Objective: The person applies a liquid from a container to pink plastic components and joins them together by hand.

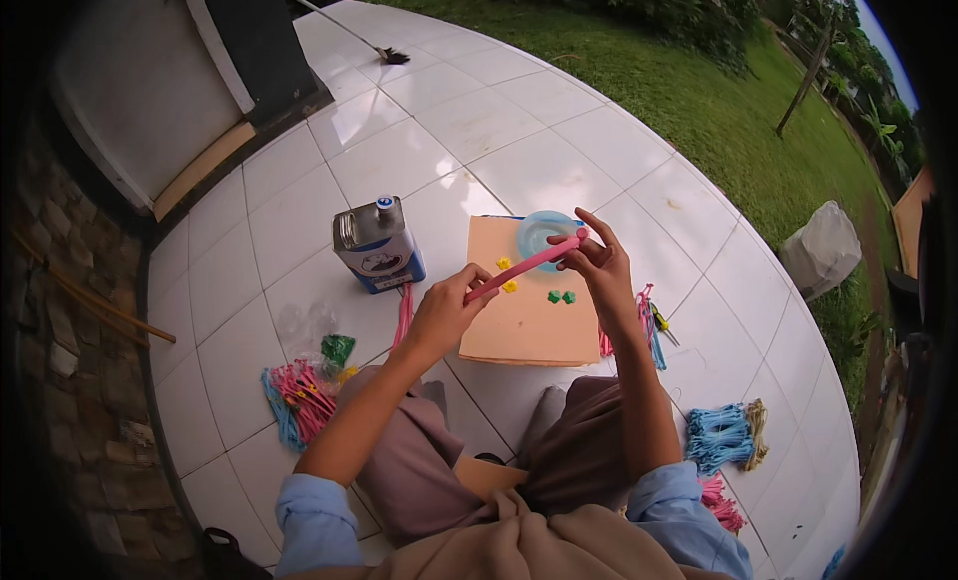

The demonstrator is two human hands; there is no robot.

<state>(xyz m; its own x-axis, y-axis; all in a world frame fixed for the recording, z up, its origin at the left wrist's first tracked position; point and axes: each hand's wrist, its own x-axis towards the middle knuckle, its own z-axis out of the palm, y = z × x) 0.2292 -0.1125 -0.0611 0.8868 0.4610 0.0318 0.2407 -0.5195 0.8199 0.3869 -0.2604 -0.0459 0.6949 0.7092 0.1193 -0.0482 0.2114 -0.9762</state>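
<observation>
Matte tan board point(519, 330), flat and squarish, on glossy white floor tiles point(419, 111). On it: two yellow flower-shaped pieces point(510, 288), left of centre toward the far edge; two green flower-shaped pieces point(554, 296) side by side, nearer the right edge. Limp bundles of thin strips on floor: pink-and-blue bundle point(304, 392) beyond the board's near left corner, blue bundle point(718, 435) with tan one point(758, 435) beyond its near right. Yellow-handled tool point(661, 321) off the right edge.

Containers: translucent blue round bowl point(522, 249) at the board's far right corner, contents unclear. Boxy metal can point(381, 243), blue and white label, blue-and-white cap, on floor off the left edge; inside not visible. Crinkled clear plastic bag point(299, 325) beside a green bundle point(338, 348).

Pink strip point(529, 267): narrow, smooth, pulled straight, rounded knob at right end. Held above the board, slanting up to the right. Left hand point(449, 305) grip pinches its lower end; right hand point(603, 266) grip closed on it near the knob, index finger raised.
</observation>
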